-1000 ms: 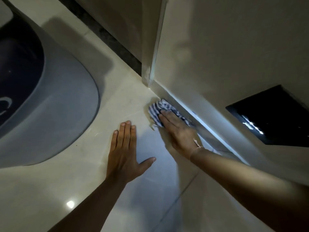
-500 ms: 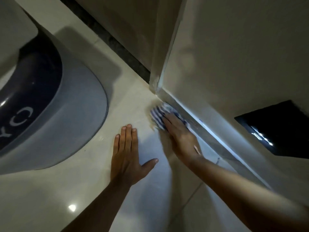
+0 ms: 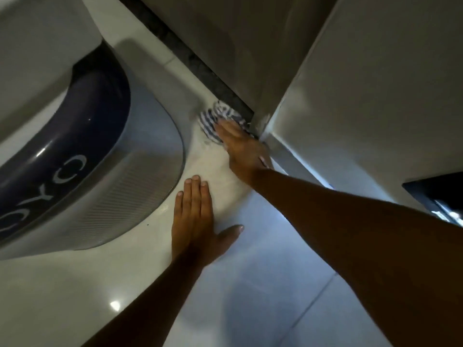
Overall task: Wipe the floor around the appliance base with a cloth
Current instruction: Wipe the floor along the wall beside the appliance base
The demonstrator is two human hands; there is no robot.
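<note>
A crumpled blue-and-white striped cloth [image 3: 215, 120] lies on the pale tiled floor [image 3: 250, 271] at the front corner of a tall white appliance [image 3: 363, 96]. My right hand [image 3: 241, 149] presses flat on the cloth, fingers extended over its near part, right beside the appliance's bottom edge. My left hand [image 3: 194, 221] rests palm-down on the floor, fingers together and thumb out, holding nothing, a little nearer to me than the cloth.
A rounded grey and dark-blue machine [image 3: 82, 156] with large letters stands on the left, close to my left hand. A dark skirting strip [image 3: 190, 58] runs along the wall behind. A black panel [image 3: 436, 194] with lights sits on the appliance's side at right.
My right hand has pushed the cloth forward along the appliance's base to its front corner. My left hand has stayed planted on the floor. The view has shifted forward.
</note>
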